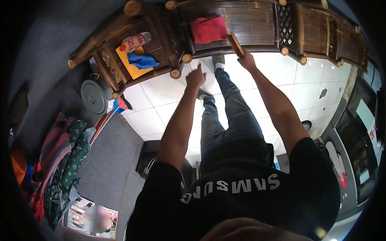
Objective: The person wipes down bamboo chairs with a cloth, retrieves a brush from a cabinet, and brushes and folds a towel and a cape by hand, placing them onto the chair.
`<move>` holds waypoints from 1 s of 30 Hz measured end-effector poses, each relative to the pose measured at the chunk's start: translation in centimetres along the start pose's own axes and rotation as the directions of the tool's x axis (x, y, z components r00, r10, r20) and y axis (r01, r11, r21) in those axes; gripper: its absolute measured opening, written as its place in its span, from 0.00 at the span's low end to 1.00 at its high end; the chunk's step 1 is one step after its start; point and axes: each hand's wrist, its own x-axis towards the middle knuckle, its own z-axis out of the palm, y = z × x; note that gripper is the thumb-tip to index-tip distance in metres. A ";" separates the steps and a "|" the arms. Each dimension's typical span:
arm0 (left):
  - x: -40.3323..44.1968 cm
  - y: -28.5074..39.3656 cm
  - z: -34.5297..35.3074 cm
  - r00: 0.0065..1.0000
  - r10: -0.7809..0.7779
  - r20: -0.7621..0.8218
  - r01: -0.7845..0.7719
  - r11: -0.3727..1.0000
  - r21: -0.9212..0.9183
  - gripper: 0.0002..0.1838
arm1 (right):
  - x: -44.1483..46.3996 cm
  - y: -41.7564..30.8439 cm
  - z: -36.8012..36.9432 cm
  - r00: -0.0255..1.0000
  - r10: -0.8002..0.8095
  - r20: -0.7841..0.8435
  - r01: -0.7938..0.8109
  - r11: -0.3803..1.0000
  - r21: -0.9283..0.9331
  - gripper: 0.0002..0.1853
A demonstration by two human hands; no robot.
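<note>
Bamboo bench (253,28) across top of frame; soft red cloth (208,29) on it, upper centre. Just right, wooden tool (236,44), probably light, stiff, best held by near end: right hand (247,61) fingers clamped there; left hand (195,78) fingers apart.

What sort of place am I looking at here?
Probably a sitting area in a home or small shop, judging by the slatted bamboo seating, the white tiled floor and the lidded bin.
</note>
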 end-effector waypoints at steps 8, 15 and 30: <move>-18.7 -7.0 12.9 0.999 -0.034 0.033 0.043 0.953 -0.300 0.21 | -10.8 9.2 1.1 0.909 0.232 0.346 -0.119 0.941 -0.318 0.24; -28.7 -10.8 14.2 0.974 -0.213 0.079 0.222 0.820 -0.528 0.20 | -9.9 4.4 0.9 0.922 0.201 0.330 -0.075 0.931 -0.356 0.25; -34.7 -31.7 14.9 0.811 -0.301 -0.502 -0.263 0.579 -0.772 0.15 | -19.5 -18.1 15.2 0.940 -0.193 0.281 0.286 0.894 -0.345 0.25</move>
